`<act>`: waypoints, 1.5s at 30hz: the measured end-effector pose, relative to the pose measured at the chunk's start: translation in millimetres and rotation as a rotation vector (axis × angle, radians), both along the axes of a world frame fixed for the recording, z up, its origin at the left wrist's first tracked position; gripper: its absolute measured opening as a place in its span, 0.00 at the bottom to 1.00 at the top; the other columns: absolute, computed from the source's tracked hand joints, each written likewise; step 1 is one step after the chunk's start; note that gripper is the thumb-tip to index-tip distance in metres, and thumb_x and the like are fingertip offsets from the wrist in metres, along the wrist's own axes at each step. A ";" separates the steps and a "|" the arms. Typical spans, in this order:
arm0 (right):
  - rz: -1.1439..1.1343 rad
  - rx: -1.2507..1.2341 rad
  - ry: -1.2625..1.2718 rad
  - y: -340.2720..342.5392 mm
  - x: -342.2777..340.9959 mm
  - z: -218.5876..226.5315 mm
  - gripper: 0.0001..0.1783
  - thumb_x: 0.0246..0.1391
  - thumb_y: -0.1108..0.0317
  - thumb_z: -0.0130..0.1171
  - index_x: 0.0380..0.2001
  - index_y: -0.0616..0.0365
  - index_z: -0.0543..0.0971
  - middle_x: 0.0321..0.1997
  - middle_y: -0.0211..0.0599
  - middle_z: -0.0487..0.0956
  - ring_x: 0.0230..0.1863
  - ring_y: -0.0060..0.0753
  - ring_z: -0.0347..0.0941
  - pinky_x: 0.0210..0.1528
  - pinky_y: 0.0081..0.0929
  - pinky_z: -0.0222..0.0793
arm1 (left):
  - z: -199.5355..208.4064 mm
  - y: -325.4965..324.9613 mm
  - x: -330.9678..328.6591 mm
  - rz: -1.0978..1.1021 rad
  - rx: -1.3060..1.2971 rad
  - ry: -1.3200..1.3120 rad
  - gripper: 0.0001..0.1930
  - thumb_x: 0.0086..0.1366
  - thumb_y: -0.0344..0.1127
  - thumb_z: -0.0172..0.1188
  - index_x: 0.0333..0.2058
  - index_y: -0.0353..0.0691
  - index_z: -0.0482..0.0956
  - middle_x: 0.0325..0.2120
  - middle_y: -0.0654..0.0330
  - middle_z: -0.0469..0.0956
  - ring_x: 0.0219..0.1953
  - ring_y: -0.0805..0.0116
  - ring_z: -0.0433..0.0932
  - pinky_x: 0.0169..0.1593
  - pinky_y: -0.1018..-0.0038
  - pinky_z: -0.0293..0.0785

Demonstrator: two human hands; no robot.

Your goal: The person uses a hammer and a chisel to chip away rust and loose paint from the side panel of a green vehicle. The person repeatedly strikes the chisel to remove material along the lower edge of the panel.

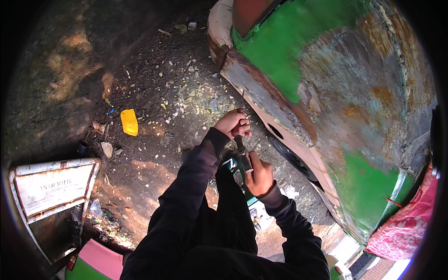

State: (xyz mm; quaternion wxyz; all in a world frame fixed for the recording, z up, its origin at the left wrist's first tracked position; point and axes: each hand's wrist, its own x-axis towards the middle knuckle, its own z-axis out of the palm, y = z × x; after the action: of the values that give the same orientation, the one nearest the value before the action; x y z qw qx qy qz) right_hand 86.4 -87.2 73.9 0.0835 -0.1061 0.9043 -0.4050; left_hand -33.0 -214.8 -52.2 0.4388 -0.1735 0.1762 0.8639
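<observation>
My left hand (232, 123) is closed round a slim tool that looks like a chisel or screwdriver. Its thin dark shaft (242, 94) seems to point up toward the lower edge of a vehicle body (322, 93), whose panel is patchy green, grey and rusty. Whether the tip touches the metal I cannot tell. Just below, my right hand (260, 175) grips a hammer (241, 150), its head close to the tool's butt end. Most of both handles is hidden by my fingers.
Paint flakes and debris (196, 98) litter the dark ground. A yellow piece (129, 122) lies left of my hands. A white rusty-framed sign (53, 189) stands at lower left. A wheel (291, 158) shows beneath the vehicle. Pink patterned cloth (403, 224) hangs at right.
</observation>
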 end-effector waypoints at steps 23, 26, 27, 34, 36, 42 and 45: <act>0.226 0.189 0.266 48.9 -3.6 -52.1 0.08 0.50 0.67 0.51 0.26 0.60 0.67 0.14 0.40 0.67 0.14 0.44 0.67 0.16 0.37 0.63 | -9.5 37.4 9.0 0.143 -0.223 0.101 0.08 0.62 0.24 0.43 0.27 0.48 0.61 0.16 0.66 0.61 0.14 0.73 0.62 0.32 0.66 0.71; 0.294 0.068 0.306 54.0 8.8 -40.5 0.07 0.48 0.70 0.52 0.26 0.60 0.67 0.15 0.41 0.68 0.14 0.44 0.68 0.17 0.37 0.64 | -13.1 35.8 12.3 0.230 -0.195 0.112 0.08 0.61 0.24 0.41 0.27 0.48 0.60 0.15 0.66 0.60 0.14 0.73 0.62 0.29 0.68 0.69; 0.283 -0.026 0.336 54.0 8.4 -29.1 0.07 0.48 0.69 0.53 0.27 0.60 0.67 0.15 0.41 0.68 0.15 0.45 0.68 0.18 0.37 0.64 | -8.0 37.2 11.2 0.205 -0.217 0.082 0.08 0.61 0.24 0.42 0.27 0.48 0.60 0.15 0.66 0.60 0.14 0.73 0.62 0.29 0.67 0.69; 0.183 0.125 0.171 57.3 2.8 -55.2 0.13 0.44 0.66 0.54 0.29 0.62 0.67 0.15 0.46 0.68 0.17 0.51 0.69 0.19 0.40 0.65 | -17.1 40.4 6.9 0.251 -0.261 0.045 0.08 0.60 0.23 0.40 0.26 0.47 0.58 0.15 0.66 0.60 0.14 0.73 0.60 0.32 0.66 0.70; 0.175 0.058 0.165 62.3 10.0 -49.0 0.18 0.43 0.60 0.55 0.31 0.64 0.67 0.16 0.48 0.68 0.17 0.53 0.69 0.19 0.41 0.64 | -20.4 36.6 3.8 0.257 -0.183 0.068 0.09 0.59 0.22 0.40 0.26 0.46 0.58 0.15 0.66 0.60 0.13 0.73 0.61 0.34 0.66 0.70; 0.133 -0.016 0.206 58.5 9.1 -43.4 0.23 0.48 0.51 0.49 0.32 0.65 0.69 0.17 0.46 0.67 0.15 0.51 0.68 0.17 0.41 0.64 | -18.1 35.4 7.6 0.180 -0.162 0.084 0.09 0.59 0.22 0.40 0.25 0.47 0.59 0.15 0.68 0.60 0.13 0.74 0.61 0.34 0.66 0.69; 0.100 -0.027 0.162 53.1 14.5 -40.4 0.20 0.45 0.55 0.52 0.32 0.64 0.69 0.16 0.45 0.67 0.15 0.51 0.68 0.17 0.40 0.64 | -11.5 35.7 10.9 0.198 -0.107 0.054 0.09 0.61 0.23 0.41 0.26 0.47 0.59 0.14 0.68 0.59 0.13 0.74 0.60 0.34 0.67 0.69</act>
State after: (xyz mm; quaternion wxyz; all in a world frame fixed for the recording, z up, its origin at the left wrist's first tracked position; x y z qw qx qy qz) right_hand 100.8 -34.1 33.5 0.0285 -0.1848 0.8961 -0.4025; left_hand -22.1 -179.1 -63.6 0.3364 -0.1898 0.2161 0.8967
